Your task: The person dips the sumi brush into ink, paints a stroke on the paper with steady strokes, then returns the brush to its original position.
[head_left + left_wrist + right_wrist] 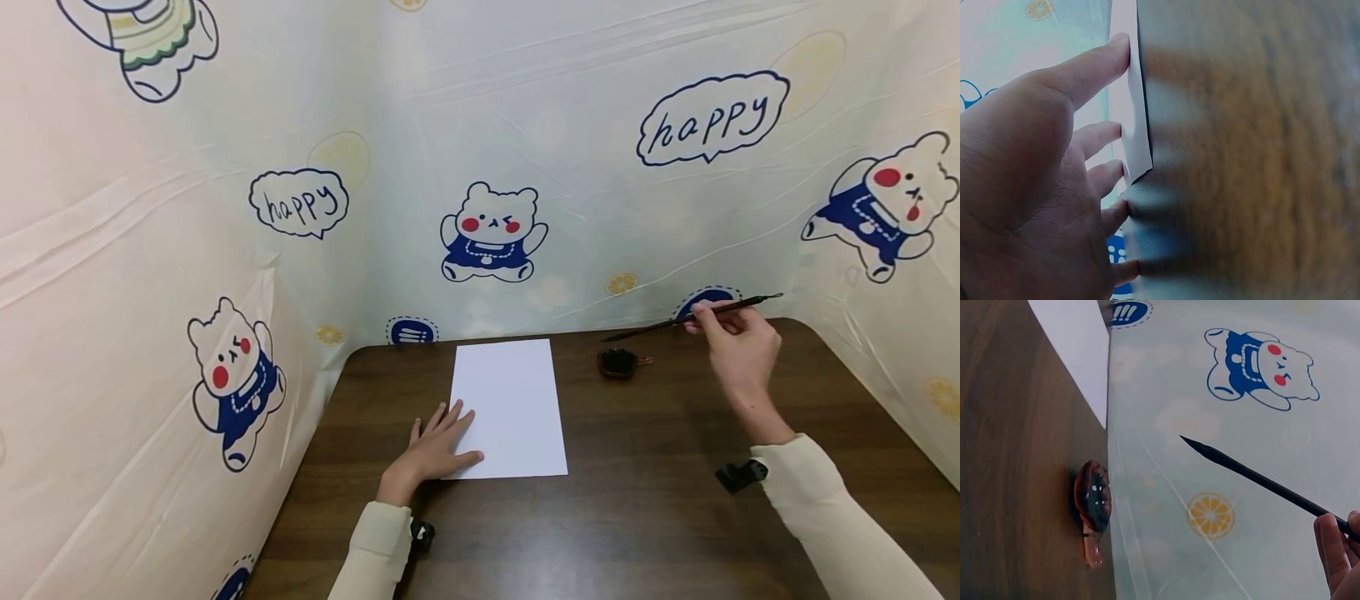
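Note:
A dark calligraphy brush (660, 326) is pinched in my right hand (744, 354), raised above the table and lying nearly level. Its pointed black tip aims left in the head view; in the right wrist view the brush (1254, 477) crosses in front of the curtain. Below the tip sits a small ink dish (618, 363) with dark ink and a reddish-brown handle. My left hand (438, 446) rests with spread fingers on the lower left of a blank white sheet of paper (510, 400). Thumb and some fingertips touch the paper; the others reach the wood past its left edge.
The brown wooden table (600, 533) is enclosed at the back and sides by a pale curtain (420, 125) printed with bears and speech bubbles. Black wrist cameras are strapped at both of my cream sleeves (806, 483).

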{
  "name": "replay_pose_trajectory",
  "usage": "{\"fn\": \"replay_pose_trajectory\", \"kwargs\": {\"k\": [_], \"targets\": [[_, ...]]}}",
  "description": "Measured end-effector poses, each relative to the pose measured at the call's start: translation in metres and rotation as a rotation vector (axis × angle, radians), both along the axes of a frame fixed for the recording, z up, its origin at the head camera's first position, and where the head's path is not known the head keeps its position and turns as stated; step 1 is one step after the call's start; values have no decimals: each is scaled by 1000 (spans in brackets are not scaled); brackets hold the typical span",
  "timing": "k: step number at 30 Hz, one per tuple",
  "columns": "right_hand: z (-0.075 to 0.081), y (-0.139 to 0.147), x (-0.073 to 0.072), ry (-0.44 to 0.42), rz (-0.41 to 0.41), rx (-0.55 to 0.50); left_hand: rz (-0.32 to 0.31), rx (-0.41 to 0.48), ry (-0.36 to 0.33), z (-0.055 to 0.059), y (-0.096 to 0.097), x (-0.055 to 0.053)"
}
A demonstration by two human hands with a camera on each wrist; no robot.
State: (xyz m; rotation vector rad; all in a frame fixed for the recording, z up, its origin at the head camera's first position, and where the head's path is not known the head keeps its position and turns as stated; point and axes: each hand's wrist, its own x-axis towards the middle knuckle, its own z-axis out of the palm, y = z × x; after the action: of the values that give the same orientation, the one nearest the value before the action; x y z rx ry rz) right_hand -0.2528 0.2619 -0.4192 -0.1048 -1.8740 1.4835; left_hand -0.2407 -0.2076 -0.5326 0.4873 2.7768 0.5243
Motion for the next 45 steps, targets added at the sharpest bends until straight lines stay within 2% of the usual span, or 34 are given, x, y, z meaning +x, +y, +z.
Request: {"fn": "replay_pose_trajectory", "kwargs": {"k": [4, 6, 11, 13, 18, 26, 30, 35, 39, 42, 45], "targets": [[0, -5, 0, 23, 7, 10, 3, 9, -7, 1, 0, 0], [-1, -8, 0, 28, 13, 2, -5, 37, -3, -3, -2, -1], [-3, -15, 0, 59, 48, -35, -13, 86, -10, -4, -3, -1], [-3, -19, 0, 75, 69, -48, -6, 63, -19, 0, -1, 0], [1, -33, -1, 85, 104, -61, 4, -3, -10, 1, 0, -2], [0, -54, -7, 54, 111, -48, 7, -15, -12, 1, -1, -2], [9, -68, -3, 36, 109, -35, 8, -19, -14, 1, -1, -2], [24, -87, 6, 45, 144, -29, 8, -7, -13, 2, -1, -1], [28, -98, 6, 44, 177, -24, 4, 3, -11, 2, -2, -1], [25, -104, 3, 45, 194, -22, -2, 24, -10, 2, -2, 0], [15, -107, -6, 43, 200, -18, -6, 37, -3, 1, -1, 0]]}}
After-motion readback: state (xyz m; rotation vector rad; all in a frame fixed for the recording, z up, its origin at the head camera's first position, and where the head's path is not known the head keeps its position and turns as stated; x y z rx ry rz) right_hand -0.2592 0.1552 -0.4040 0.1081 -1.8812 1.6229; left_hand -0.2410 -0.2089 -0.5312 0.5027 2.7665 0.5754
